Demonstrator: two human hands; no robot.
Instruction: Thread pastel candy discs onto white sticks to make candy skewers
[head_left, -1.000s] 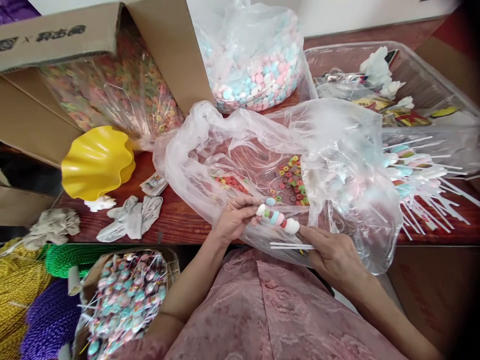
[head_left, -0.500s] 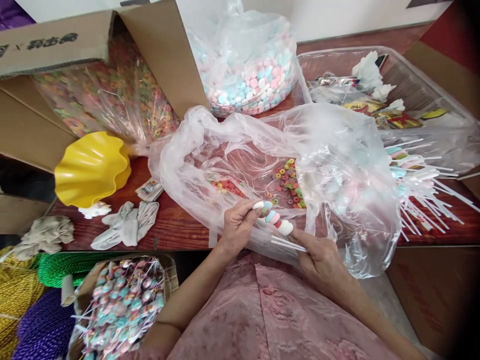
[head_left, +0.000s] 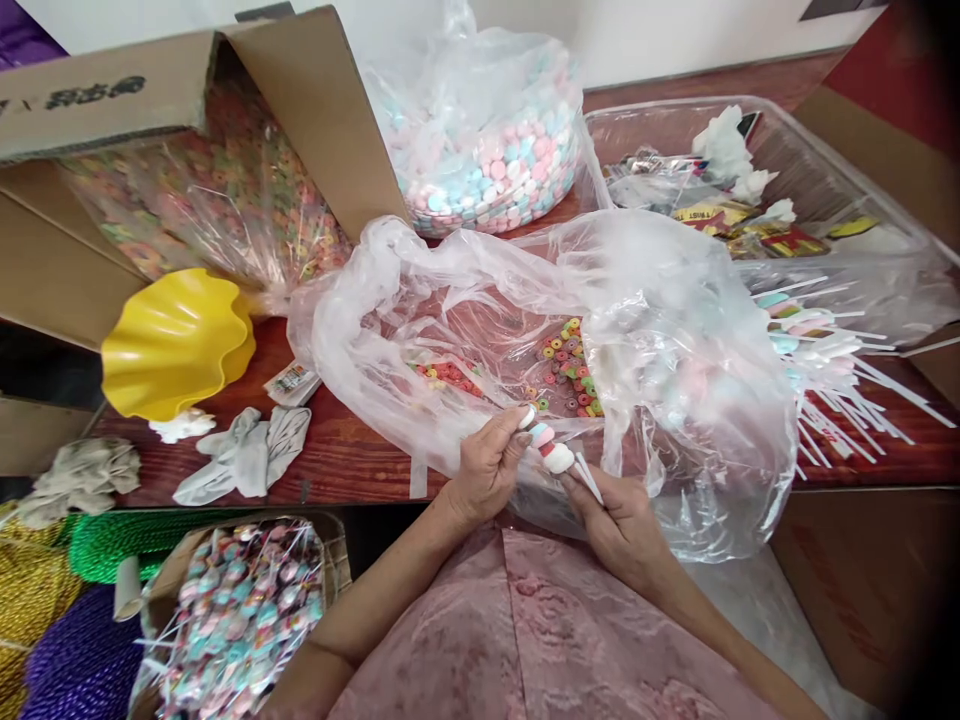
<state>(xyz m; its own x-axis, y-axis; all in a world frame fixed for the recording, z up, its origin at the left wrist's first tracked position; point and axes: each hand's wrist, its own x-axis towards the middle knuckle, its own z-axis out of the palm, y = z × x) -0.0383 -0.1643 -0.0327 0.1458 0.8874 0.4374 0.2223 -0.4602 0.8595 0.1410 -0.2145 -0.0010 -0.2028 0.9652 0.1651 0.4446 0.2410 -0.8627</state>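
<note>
Between my hands is a candy skewer [head_left: 551, 450] with white, pink, blue and red pieces. My left hand [head_left: 484, 468] is closed around its upper end, fingers pressed over some of the pieces. Below the bottom white piece, my right hand [head_left: 621, 522] grips the lower end and also has a few loose white sticks [head_left: 589, 479]. Both hands are over the near edge of a large clear plastic bag [head_left: 465, 255] spread on the table. Inside the bag lie ring candies in mixed colours [head_left: 574, 375] and a reddish group of rings [head_left: 450, 376].
Finished skewers [head_left: 825, 370] lie at right. Behind are a bag of pastel candies [head_left: 495, 165] and a clear bin [head_left: 795, 125] of wrappers. At left are a cardboard box [head_left: 322, 110], yellow wavy bowl [head_left: 176, 345] and gloves [head_left: 251, 450]. Below stands a container of wrapped skewers [head_left: 240, 610].
My right hand has moved in towards my left, and its loose sticks now point more steeply. My left fingers cover more of the skewer's upper pieces. The whole view has shifted slightly.
</note>
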